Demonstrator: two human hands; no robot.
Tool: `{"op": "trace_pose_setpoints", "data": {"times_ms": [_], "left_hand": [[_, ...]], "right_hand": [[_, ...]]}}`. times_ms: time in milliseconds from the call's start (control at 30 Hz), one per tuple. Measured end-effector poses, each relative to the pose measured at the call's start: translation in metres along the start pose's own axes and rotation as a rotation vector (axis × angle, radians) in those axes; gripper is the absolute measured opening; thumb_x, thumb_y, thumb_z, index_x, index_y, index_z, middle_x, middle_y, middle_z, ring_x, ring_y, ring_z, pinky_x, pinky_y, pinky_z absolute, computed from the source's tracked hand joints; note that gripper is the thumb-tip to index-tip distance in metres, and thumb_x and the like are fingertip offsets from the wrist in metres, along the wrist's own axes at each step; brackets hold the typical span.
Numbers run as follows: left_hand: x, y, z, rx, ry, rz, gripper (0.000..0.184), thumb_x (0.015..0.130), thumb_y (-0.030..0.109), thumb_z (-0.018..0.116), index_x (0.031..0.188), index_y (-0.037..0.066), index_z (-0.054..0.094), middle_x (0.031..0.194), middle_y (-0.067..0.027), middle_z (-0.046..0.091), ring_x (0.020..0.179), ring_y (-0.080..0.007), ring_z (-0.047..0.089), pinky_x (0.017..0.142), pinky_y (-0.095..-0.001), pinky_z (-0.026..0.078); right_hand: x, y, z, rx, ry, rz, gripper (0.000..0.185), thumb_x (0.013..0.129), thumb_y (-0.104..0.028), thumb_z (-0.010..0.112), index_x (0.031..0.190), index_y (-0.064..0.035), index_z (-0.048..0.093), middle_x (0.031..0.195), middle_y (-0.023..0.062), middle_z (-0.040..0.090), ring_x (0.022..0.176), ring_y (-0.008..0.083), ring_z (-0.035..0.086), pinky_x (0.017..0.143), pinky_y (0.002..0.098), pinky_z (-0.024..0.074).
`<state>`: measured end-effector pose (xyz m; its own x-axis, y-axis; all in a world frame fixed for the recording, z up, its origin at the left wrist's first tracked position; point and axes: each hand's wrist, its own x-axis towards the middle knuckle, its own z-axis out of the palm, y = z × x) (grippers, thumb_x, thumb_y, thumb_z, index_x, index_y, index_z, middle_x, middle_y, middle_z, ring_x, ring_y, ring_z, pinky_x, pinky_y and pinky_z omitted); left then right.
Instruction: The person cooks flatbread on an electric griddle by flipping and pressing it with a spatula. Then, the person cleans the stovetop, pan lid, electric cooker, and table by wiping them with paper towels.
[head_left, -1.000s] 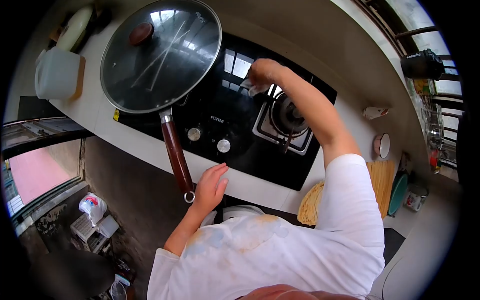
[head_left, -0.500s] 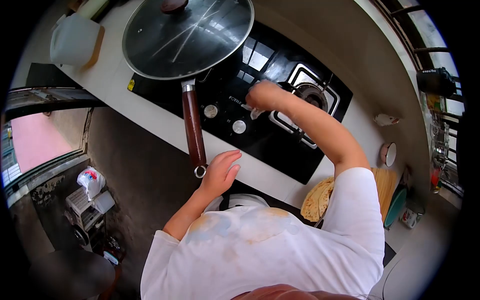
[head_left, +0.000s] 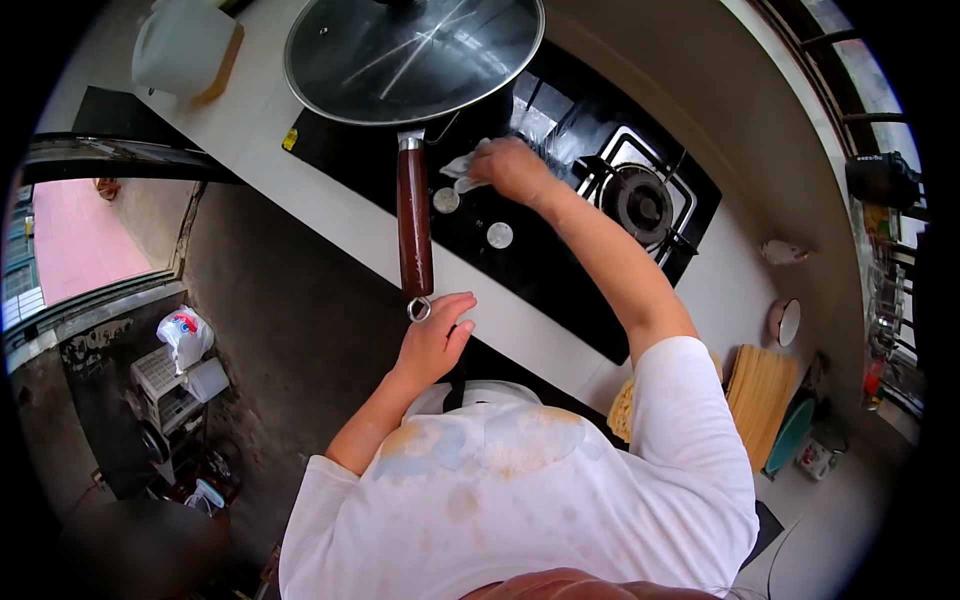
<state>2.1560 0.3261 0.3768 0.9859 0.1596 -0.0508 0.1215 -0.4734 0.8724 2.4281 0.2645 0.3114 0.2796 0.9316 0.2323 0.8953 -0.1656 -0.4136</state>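
Note:
My right hand (head_left: 512, 170) is closed on a crumpled white wipe (head_left: 461, 170), tissue or thin cloth, over the black glass gas stove (head_left: 560, 260). The wipe lies close to the pan's handle and above a round silver knob (head_left: 446, 201). My left hand (head_left: 432, 335) hangs in front of the counter edge with its fingers stretched out. It is just below the ring at the end of the brown pan handle (head_left: 414, 225) and seems to hold nothing. The frying pan stands on the left burner under a glass lid (head_left: 420, 60).
The right burner (head_left: 640, 203) has a metal pan support. To its right are a small bowl (head_left: 785, 321), a wooden board (head_left: 760, 400) and flatbread (head_left: 621, 412) partly behind my arm. A whitish plastic jug (head_left: 185, 50) stands at the far left of the counter.
My right hand has moved left with the wipe, from beside the right burner toward the pan handle. My left hand stays low and open. The camera view has shifted slightly.

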Motion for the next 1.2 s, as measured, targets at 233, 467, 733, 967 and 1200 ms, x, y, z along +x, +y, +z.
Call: {"op": "trace_pose_setpoints", "data": {"times_ms": [233, 467, 733, 967, 1200], "left_hand": [[-0.016, -0.010, -0.021, 0.022, 0.041, 0.036, 0.025, 0.080, 0.007, 0.051, 0.104, 0.002, 0.053, 0.105, -0.0137, 0.056, 0.096, -0.0296, 0.053, 0.083, -0.0327, 0.042], [-0.024, -0.039, -0.069, -0.001, -0.015, 0.100, 0.024, 0.078, 0.009, 0.053, 0.100, 0.001, 0.056, 0.104, -0.0144, 0.056, 0.097, -0.0296, 0.053, 0.084, -0.0341, 0.042], [-0.041, -0.087, -0.167, 0.046, -0.084, 0.216, 0.025, 0.079, 0.010, 0.052, 0.102, 0.001, 0.055, 0.106, -0.0140, 0.056, 0.099, -0.0294, 0.052, 0.085, -0.0337, 0.042], [-0.070, -0.135, -0.232, 0.092, -0.020, 0.142, 0.024, 0.079, 0.010, 0.051, 0.101, 0.000, 0.055, 0.105, -0.0146, 0.056, 0.099, -0.0294, 0.053, 0.085, -0.0341, 0.042], [-0.079, -0.152, -0.250, 0.063, -0.008, 0.096, 0.024, 0.080, 0.011, 0.050, 0.101, 0.000, 0.055, 0.105, -0.0145, 0.056, 0.098, -0.0290, 0.053, 0.084, -0.0338, 0.042]], "right_hand": [[-0.076, -0.033, -0.030, -0.098, -0.247, 0.224, 0.010, 0.071, -0.012, 0.055, 0.075, -0.0124, 0.064, 0.083, 0.0059, 0.058, 0.086, 0.0247, 0.054, 0.074, 0.0337, 0.0422], [-0.128, -0.110, -0.011, -0.088, -0.029, 0.618, 0.013, 0.072, -0.007, 0.053, 0.081, -0.0065, 0.062, 0.083, 0.0142, 0.057, 0.081, 0.0317, 0.055, 0.070, 0.0387, 0.0456], [-0.069, -0.218, 0.065, -0.247, 0.130, 0.883, 0.058, 0.069, -0.024, 0.061, 0.116, 0.0026, 0.041, 0.123, 0.0169, 0.040, 0.112, 0.0317, 0.037, 0.093, 0.0453, 0.0286], [-0.005, -0.207, 0.095, -0.283, 0.282, 1.030, 0.069, 0.075, -0.030, 0.057, 0.122, 0.0121, 0.030, 0.129, 0.0256, 0.029, 0.121, 0.0384, 0.027, 0.099, 0.0459, 0.0230], [0.015, -0.229, 0.099, -0.323, 0.153, 0.955, 0.067, 0.074, -0.029, 0.059, 0.124, 0.0069, 0.031, 0.132, 0.0236, 0.026, 0.124, 0.0353, 0.023, 0.101, 0.0446, 0.0196]]}}
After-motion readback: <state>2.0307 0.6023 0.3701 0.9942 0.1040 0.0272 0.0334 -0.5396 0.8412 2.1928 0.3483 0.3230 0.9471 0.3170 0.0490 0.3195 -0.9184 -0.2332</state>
